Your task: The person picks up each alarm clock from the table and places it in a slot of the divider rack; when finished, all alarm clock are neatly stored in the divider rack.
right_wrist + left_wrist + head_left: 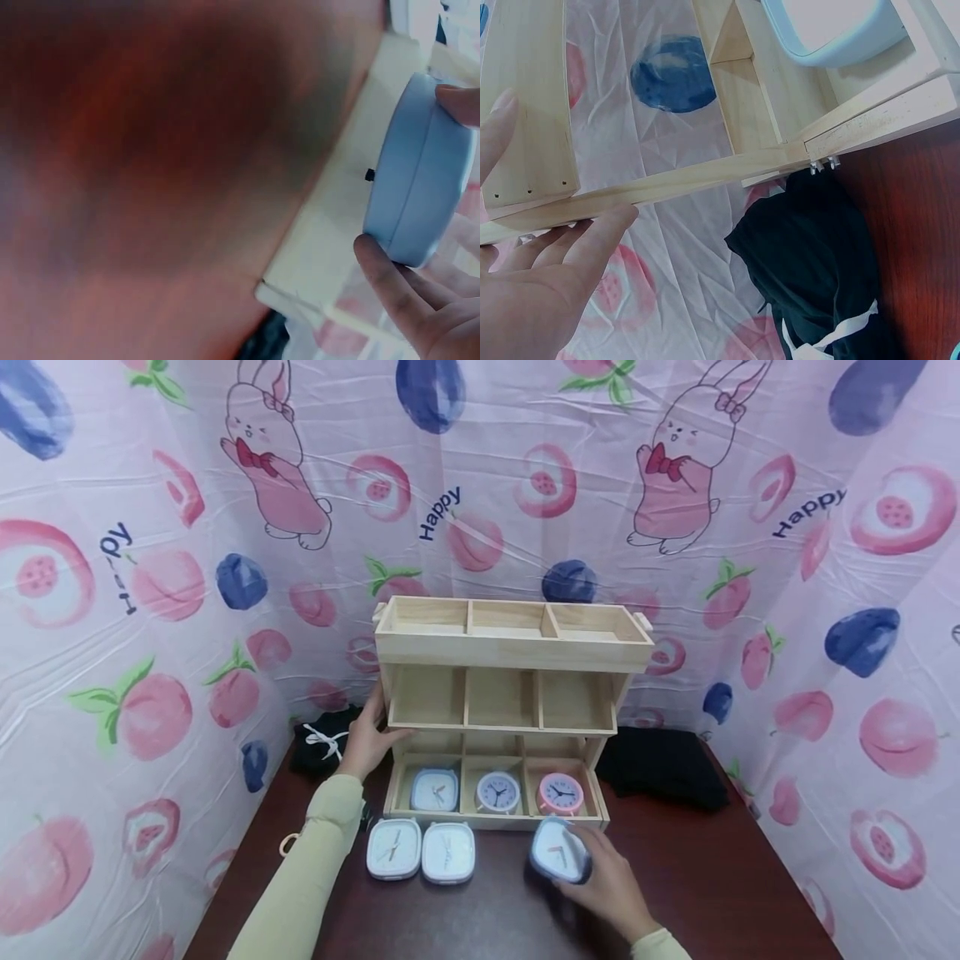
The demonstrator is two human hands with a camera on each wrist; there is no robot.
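Observation:
A three-tier wooden organizer [498,731] stands at the back of the table. My left hand [365,739] grips its left upright, thumb in front by the middle tier; in the left wrist view the fingers lie along the post [682,178]. Over the table, in front of the organizer's right side, my right hand [607,881] holds a tilted blue alarm clock [558,852] by its edges. The right wrist view shows that clock's blue casing [420,172] between thumb and fingers. In the bottom tier sit a square blue clock [435,791], a round white one [497,792] and a round pink one [560,794].
Two square white clocks [393,849] lie side by side before the organizer's left part. Black cloth with a white cord [326,743] lies at the left, and folded black cloth [663,766] at the right. Printed fabric [480,485] hangs behind and on both sides.

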